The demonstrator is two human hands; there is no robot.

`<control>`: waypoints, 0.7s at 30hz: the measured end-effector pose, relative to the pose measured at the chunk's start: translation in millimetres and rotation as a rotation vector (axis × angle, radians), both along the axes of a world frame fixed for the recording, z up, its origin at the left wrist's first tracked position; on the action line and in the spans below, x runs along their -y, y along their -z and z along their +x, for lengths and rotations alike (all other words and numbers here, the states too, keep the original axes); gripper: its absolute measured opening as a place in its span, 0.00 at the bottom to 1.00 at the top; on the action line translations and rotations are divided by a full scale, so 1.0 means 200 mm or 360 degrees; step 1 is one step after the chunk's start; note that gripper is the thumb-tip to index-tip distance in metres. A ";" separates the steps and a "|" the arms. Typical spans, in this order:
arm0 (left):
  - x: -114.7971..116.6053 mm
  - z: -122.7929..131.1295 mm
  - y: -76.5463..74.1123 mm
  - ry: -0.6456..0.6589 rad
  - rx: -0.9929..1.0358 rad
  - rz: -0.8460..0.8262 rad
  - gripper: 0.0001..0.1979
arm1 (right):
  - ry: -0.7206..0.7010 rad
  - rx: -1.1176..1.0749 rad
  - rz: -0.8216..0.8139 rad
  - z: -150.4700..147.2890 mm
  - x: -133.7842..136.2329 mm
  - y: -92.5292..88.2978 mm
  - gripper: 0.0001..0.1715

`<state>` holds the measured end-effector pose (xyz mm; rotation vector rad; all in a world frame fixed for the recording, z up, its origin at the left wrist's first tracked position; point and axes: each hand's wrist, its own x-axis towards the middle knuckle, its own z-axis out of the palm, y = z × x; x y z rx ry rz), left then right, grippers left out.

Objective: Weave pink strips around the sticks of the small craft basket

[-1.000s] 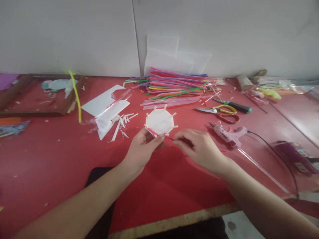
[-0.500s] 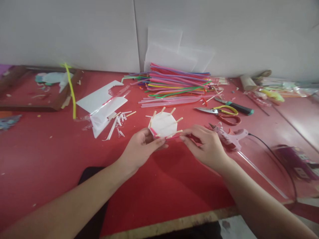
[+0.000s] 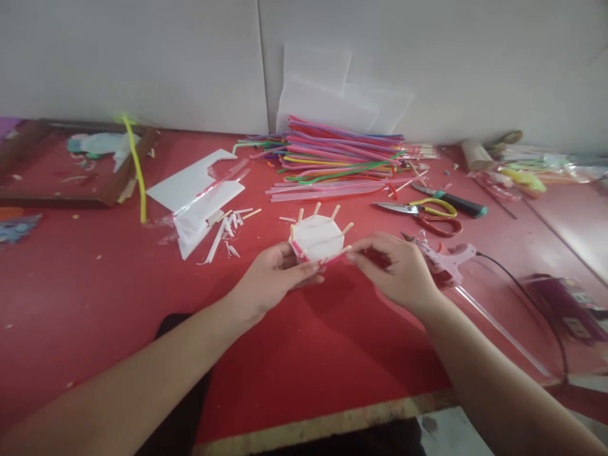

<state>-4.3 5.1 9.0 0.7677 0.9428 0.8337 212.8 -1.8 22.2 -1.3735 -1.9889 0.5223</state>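
Between my hands is a white paper disc (image 3: 317,239) with several short wooden sticks standing up around its rim. My left hand (image 3: 273,275) is closed on the disc's near left edge, thumb on the near side and fingers partly hidden beneath. A pink pipe cleaner (image 3: 338,256) runs along the near rim, past the sticks. At the disc's right side, my right hand (image 3: 401,269) pinches the end of this pipe cleaner between thumb and forefinger.
Behind the disc lies a pile of coloured pipe cleaners (image 3: 342,152). Scissors (image 3: 427,212), green-handled pliers (image 3: 458,204) and a corded glue gun (image 3: 444,263) lie to the right. Cut white paper (image 3: 197,183) and scraps are left, near a brown tray (image 3: 71,201).
The disc has turned a little, its sticks standing at a different angle, and sits slightly further right in view. Both hands keep their grip. The whole view has shifted slightly.
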 end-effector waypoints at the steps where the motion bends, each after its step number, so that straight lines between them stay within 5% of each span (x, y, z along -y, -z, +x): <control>1: 0.00 0.00 0.00 -0.0007 -0.0005 0.0007 0.15 | -0.0001 0.0003 0.0007 0.00 0.00 0.00 0.05; 11: 0.01 0.00 0.01 -0.0032 0.0000 0.0048 0.15 | 0.0006 0.0006 0.0110 -0.01 0.01 0.00 0.04; 21: 0.03 0.02 0.01 -0.0021 0.0001 0.0129 0.13 | 0.0256 -0.0087 0.0346 -0.08 0.06 0.03 0.15</control>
